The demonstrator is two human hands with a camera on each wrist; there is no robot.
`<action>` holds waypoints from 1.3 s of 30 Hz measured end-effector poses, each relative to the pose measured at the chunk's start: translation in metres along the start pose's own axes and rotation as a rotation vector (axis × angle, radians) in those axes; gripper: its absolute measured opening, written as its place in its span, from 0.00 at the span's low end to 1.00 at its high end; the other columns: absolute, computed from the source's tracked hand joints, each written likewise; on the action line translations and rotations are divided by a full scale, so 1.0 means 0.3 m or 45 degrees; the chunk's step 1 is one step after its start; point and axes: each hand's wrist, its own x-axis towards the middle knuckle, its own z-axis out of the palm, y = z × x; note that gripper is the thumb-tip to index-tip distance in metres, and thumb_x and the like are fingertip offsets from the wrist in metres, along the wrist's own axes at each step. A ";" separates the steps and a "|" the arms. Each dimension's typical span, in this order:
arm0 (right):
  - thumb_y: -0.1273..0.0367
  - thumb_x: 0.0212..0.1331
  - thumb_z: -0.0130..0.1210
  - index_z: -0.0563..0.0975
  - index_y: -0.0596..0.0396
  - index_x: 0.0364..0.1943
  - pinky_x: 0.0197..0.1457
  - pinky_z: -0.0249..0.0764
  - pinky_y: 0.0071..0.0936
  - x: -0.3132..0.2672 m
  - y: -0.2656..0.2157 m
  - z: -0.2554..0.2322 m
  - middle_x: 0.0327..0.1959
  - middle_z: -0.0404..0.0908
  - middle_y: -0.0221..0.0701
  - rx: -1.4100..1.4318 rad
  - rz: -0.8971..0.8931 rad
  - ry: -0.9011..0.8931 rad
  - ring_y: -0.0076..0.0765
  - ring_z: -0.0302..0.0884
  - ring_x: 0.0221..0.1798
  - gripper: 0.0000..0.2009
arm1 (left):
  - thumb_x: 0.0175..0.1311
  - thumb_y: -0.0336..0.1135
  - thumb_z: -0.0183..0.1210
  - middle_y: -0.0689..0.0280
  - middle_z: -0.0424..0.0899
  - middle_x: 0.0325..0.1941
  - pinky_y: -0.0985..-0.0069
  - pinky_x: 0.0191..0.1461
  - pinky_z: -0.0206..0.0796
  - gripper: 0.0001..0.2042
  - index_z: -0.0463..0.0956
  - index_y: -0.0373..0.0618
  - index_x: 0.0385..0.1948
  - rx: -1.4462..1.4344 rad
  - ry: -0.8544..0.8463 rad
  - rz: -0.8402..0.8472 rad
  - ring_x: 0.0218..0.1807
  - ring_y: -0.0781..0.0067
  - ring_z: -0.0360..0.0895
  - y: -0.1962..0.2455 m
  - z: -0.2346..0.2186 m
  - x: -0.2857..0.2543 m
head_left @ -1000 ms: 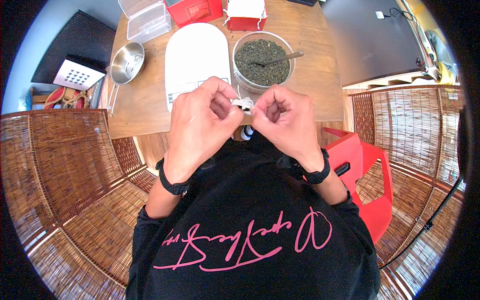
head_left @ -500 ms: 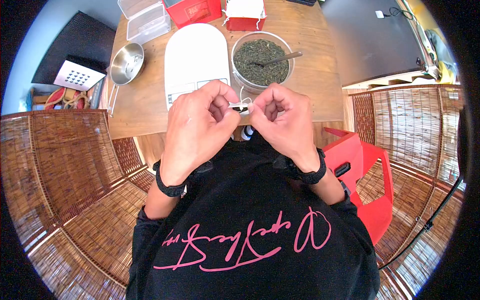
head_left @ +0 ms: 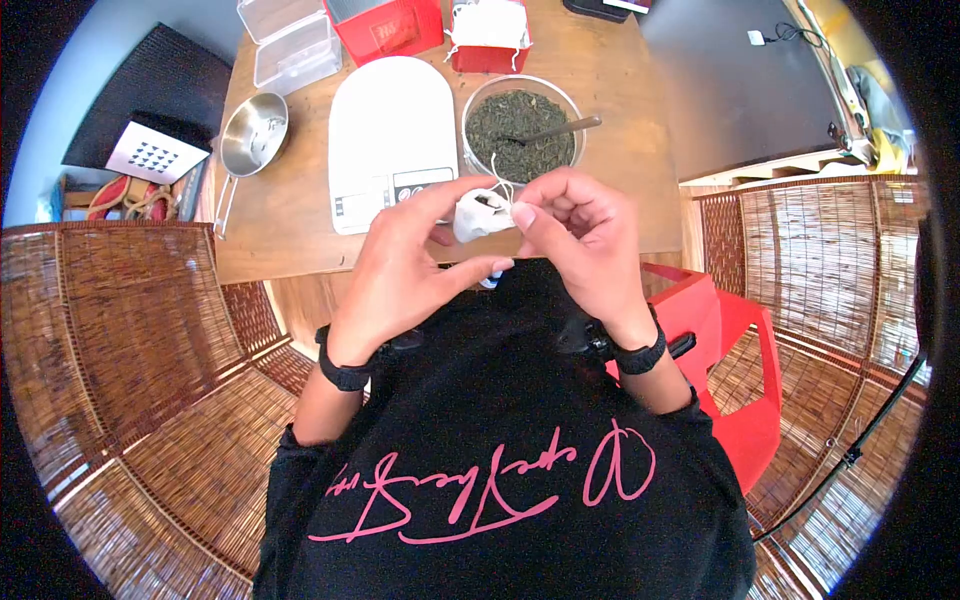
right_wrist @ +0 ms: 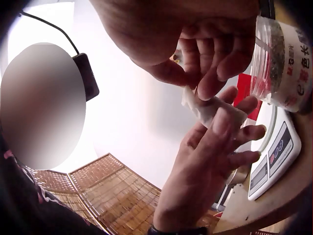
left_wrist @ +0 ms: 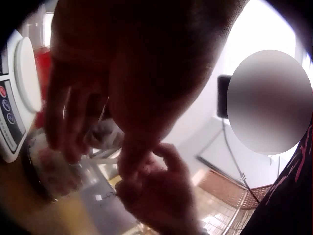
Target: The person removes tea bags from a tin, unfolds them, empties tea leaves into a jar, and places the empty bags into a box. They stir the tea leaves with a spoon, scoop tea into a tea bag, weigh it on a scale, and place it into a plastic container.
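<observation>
A small white drawstring tea bag [head_left: 478,220] hangs between the hands over the table's near edge, its mouth partly open with something dark inside. A thin white string [head_left: 503,178] stands up from its top. My right hand [head_left: 588,245] pinches the bag's edge between thumb and fingertips, as the right wrist view shows too. On the other side, my left hand [head_left: 400,260] is spread, its forefinger behind the bag and its thumb standing away below. Beyond the hands stands a clear tub [head_left: 466,112] of dark dried leaves [head_left: 510,115], with a spoon [head_left: 565,128] in it.
A white kitchen scale [head_left: 390,120] lies left of the tub. Farther left is a steel pan [head_left: 240,135] with a long handle. At the back are a clear plastic box [head_left: 298,65] and two red boxes [head_left: 400,35] [head_left: 490,58]. A red chair [head_left: 740,350] stands right.
The left hand's thumb and fingers have parted from their pinch and spread. The bag, mostly hidden before, now shows between the hands. The right hand keeps its pinch.
</observation>
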 end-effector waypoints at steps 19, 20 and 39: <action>0.76 0.59 0.67 0.86 0.56 0.45 0.28 0.65 0.13 0.025 -0.025 -0.058 0.28 0.82 0.21 -0.419 -0.278 0.008 0.09 0.72 0.27 0.10 | 0.62 0.32 0.70 0.58 0.88 0.43 0.72 0.44 0.75 0.17 0.82 0.37 0.51 0.098 0.023 0.001 0.39 0.70 0.83 0.013 -0.035 0.013; 0.76 0.59 0.67 0.86 0.56 0.43 0.28 0.64 0.13 0.023 -0.020 -0.064 0.26 0.81 0.20 -0.458 -0.221 -0.020 0.09 0.71 0.25 0.09 | 0.62 0.32 0.70 0.58 0.88 0.43 0.72 0.44 0.75 0.17 0.82 0.37 0.51 0.098 0.024 0.001 0.39 0.70 0.83 0.014 -0.037 0.013; 0.77 0.49 0.65 0.84 0.52 0.32 0.29 0.70 0.18 0.008 -0.070 -0.081 0.38 0.86 0.29 -0.540 -0.602 -0.079 0.17 0.76 0.27 0.07 | 0.61 0.31 0.70 0.61 0.88 0.40 0.74 0.44 0.75 0.18 0.82 0.37 0.52 0.133 0.088 -0.110 0.38 0.74 0.82 -0.009 -0.036 0.010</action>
